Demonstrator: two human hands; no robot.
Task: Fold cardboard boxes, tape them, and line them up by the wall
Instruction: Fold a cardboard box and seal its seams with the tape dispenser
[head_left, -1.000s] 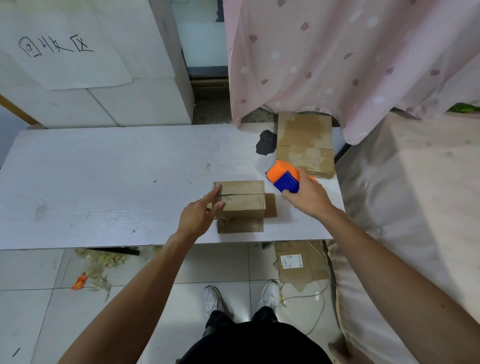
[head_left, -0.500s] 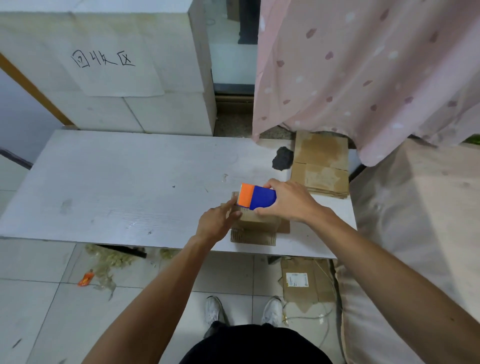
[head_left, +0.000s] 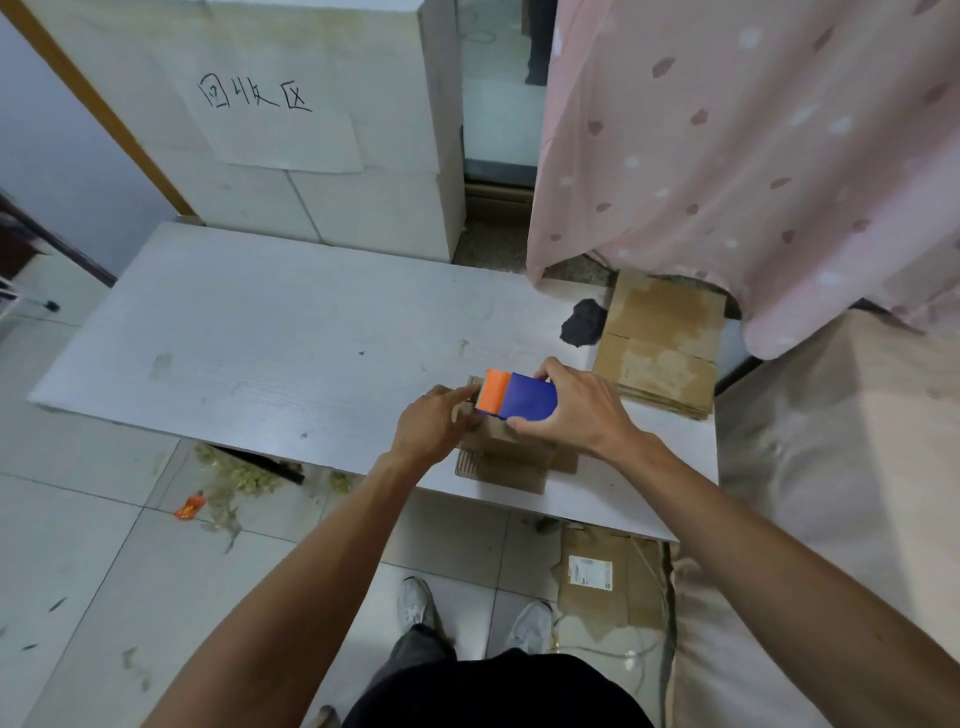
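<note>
A small folded cardboard box (head_left: 511, 457) sits near the front edge of the white table (head_left: 291, 348), mostly hidden under my hands. My right hand (head_left: 576, 410) grips a blue and orange tape dispenser (head_left: 519, 394) and holds it on top of the box, orange end to the left. My left hand (head_left: 434, 423) presses on the box's left end, its fingers reaching to the dispenser's orange end. A stack of flat cardboard blanks (head_left: 662, 345) lies at the table's right end.
White blocks with a handwritten paper sign (head_left: 270, 104) stand behind the table. A pink curtain (head_left: 727, 145) hangs at the back right and a cloth-covered surface (head_left: 841, 467) borders the right. On the floor lie a cardboard piece (head_left: 602, 582), scraps and my shoes.
My right hand has brought the tape dispenser from beside the box onto its top, turning the orange end left. My left hand stays on the box's left end. The view shifted left.
</note>
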